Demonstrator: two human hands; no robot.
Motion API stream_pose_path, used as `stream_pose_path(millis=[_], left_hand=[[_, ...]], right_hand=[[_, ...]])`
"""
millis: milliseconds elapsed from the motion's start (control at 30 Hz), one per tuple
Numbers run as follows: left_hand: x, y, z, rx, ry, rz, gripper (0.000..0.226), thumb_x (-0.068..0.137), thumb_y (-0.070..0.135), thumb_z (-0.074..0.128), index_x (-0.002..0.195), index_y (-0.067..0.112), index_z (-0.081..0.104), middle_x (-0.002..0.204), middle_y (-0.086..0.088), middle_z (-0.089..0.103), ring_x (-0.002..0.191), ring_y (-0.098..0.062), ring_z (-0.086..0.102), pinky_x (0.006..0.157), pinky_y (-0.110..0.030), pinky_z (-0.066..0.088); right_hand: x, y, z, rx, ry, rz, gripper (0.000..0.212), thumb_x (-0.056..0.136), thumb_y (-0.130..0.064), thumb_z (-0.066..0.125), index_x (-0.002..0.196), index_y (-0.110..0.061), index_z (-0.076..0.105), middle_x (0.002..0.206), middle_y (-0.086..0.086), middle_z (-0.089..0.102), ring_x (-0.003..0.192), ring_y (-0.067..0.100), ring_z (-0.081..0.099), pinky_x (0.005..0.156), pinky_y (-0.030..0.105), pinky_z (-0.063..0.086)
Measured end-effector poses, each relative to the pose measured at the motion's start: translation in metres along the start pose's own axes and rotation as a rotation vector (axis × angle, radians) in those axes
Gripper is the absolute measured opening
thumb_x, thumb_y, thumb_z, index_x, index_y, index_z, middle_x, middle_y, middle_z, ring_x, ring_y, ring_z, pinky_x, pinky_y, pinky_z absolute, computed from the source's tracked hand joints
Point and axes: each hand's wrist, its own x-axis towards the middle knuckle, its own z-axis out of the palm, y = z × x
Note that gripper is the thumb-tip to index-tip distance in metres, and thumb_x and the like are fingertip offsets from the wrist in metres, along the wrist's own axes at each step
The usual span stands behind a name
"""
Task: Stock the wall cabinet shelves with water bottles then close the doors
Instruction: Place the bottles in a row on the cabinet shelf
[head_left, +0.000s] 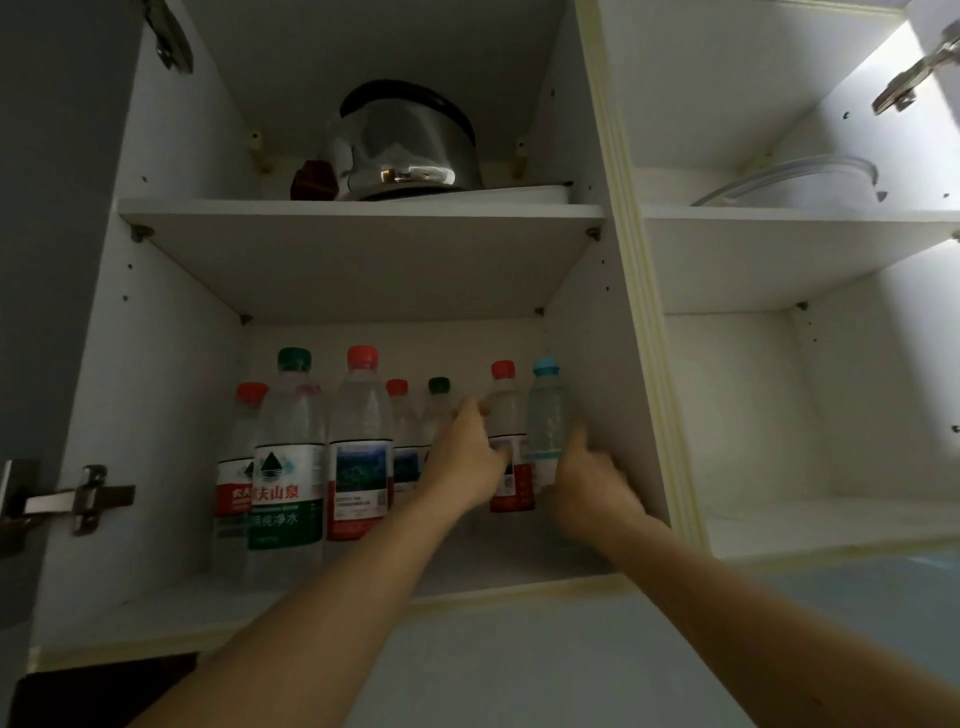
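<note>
Several water bottles stand on the lower shelf (156, 597) of the open left cabinet bay, among them a large green-capped bottle (285, 467) and a tall red-capped bottle (360, 441) at the front. My left hand (462, 462) reaches in and wraps its fingers around a red-capped bottle (505, 415) at the back right. My right hand (584, 488) grips the lower part of a blue-capped bottle (548, 415), which stands upright beside the right wall. Both hands are slightly blurred.
A steel kettle (405, 145) with a dark red item (311, 181) sits on the upper shelf. The right bay holds a clear curved item (789, 182) on its upper shelf. A door hinge (78, 499) juts out at the left; both doors are open.
</note>
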Motion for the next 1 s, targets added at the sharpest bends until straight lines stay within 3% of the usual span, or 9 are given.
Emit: stream_pose_path(millis=[133, 200, 267, 433, 533, 633, 767, 867, 1000], left_hand=[[0.035, -0.008, 0.021, -0.241, -0.017, -0.180, 0.058, 0.094, 0.022, 0.071, 0.142, 0.015, 0.039, 0.122, 0.001, 0.055, 0.100, -0.013, 0.053, 0.076, -0.025, 0.047], [0.049, -0.013, 0.025, -0.294, -0.084, -0.248, 0.068, 0.092, 0.019, 0.073, 0.147, 0.014, 0.033, 0.128, -0.004, 0.055, 0.107, -0.018, 0.054, 0.087, -0.033, 0.051], [0.057, -0.018, 0.024, -0.311, -0.173, -0.325, 0.076, 0.090, 0.018, 0.075, 0.150, 0.015, 0.028, 0.131, -0.007, 0.053, 0.109, -0.021, 0.054, 0.084, -0.037, 0.052], [0.062, -0.038, 0.027, -0.220, -0.227, -0.172, 0.055, 0.086, 0.018, 0.080, 0.132, 0.014, 0.052, 0.121, -0.007, 0.066, 0.108, -0.022, 0.064, 0.086, -0.038, 0.056], [0.066, -0.045, 0.031, -0.047, -0.175, -0.075, 0.052, 0.085, 0.026, 0.081, 0.129, 0.014, 0.056, 0.120, -0.006, 0.068, 0.109, -0.022, 0.066, 0.092, -0.038, 0.056], [0.072, -0.047, 0.036, 0.289, -0.097, -0.107, 0.059, 0.086, 0.040, 0.078, 0.131, 0.011, 0.051, 0.121, -0.010, 0.063, 0.106, -0.024, 0.064, 0.088, -0.040, 0.057], [0.076, -0.055, 0.038, 0.538, -0.021, -0.080, 0.067, 0.085, 0.044, 0.078, 0.133, 0.008, 0.048, 0.125, -0.012, 0.059, 0.101, -0.022, 0.061, 0.081, -0.035, 0.054], [0.074, -0.071, 0.036, 0.535, -0.073, -0.048, 0.093, 0.082, 0.037, 0.083, 0.150, 0.009, 0.028, 0.142, -0.014, 0.050, 0.120, -0.029, 0.057, 0.092, -0.039, 0.053], [0.067, -0.079, 0.028, 0.651, -0.144, 0.056, 0.113, 0.079, 0.033, 0.086, 0.159, 0.016, 0.008, 0.158, -0.015, 0.027, 0.140, -0.034, 0.035, 0.110, -0.045, 0.043]], right_hand=[[0.008, 0.008, 0.005, -0.011, -0.042, -0.020, 0.091, 0.093, -0.022, 0.067, 0.156, -0.026, 0.002, 0.129, 0.012, 0.062, 0.110, 0.029, 0.066, 0.094, 0.048, 0.057], [0.013, 0.009, 0.005, -0.030, -0.065, -0.031, 0.094, 0.094, -0.022, 0.068, 0.157, -0.022, -0.001, 0.129, 0.013, 0.062, 0.110, 0.029, 0.065, 0.094, 0.046, 0.057], [0.019, 0.008, 0.004, -0.036, -0.095, -0.024, 0.100, 0.093, -0.020, 0.070, 0.158, -0.021, -0.006, 0.133, 0.014, 0.059, 0.113, 0.030, 0.064, 0.095, 0.045, 0.056], [0.042, 0.004, 0.007, 0.063, -0.144, 0.048, 0.099, 0.094, -0.022, 0.070, 0.158, -0.020, -0.005, 0.135, 0.014, 0.054, 0.106, 0.027, 0.061, 0.084, 0.039, 0.052], [0.054, 0.000, 0.017, 0.109, -0.139, 0.089, 0.086, 0.100, -0.023, 0.059, 0.158, -0.020, -0.005, 0.136, 0.015, 0.051, 0.100, 0.025, 0.058, 0.078, 0.035, 0.048], [0.069, -0.009, 0.029, -0.053, -0.168, 0.088, 0.098, 0.094, -0.014, 0.067, 0.158, -0.010, -0.008, 0.146, 0.020, 0.044, 0.126, 0.034, 0.055, 0.103, 0.045, 0.050], [0.089, -0.018, 0.043, -0.222, -0.218, 0.095, 0.101, 0.093, -0.020, 0.069, 0.157, -0.002, -0.006, 0.155, 0.022, 0.032, 0.137, 0.035, 0.045, 0.112, 0.047, 0.043], [0.100, -0.013, 0.052, -0.169, -0.176, 0.082, 0.098, 0.096, -0.025, 0.068, 0.158, -0.004, -0.005, 0.156, 0.019, 0.033, 0.135, 0.032, 0.046, 0.112, 0.042, 0.043], [0.099, 0.001, 0.055, -0.241, -0.121, -0.054, 0.100, 0.094, -0.023, 0.071, 0.160, -0.008, -0.002, 0.150, 0.019, 0.041, 0.128, 0.033, 0.052, 0.106, 0.044, 0.048]])
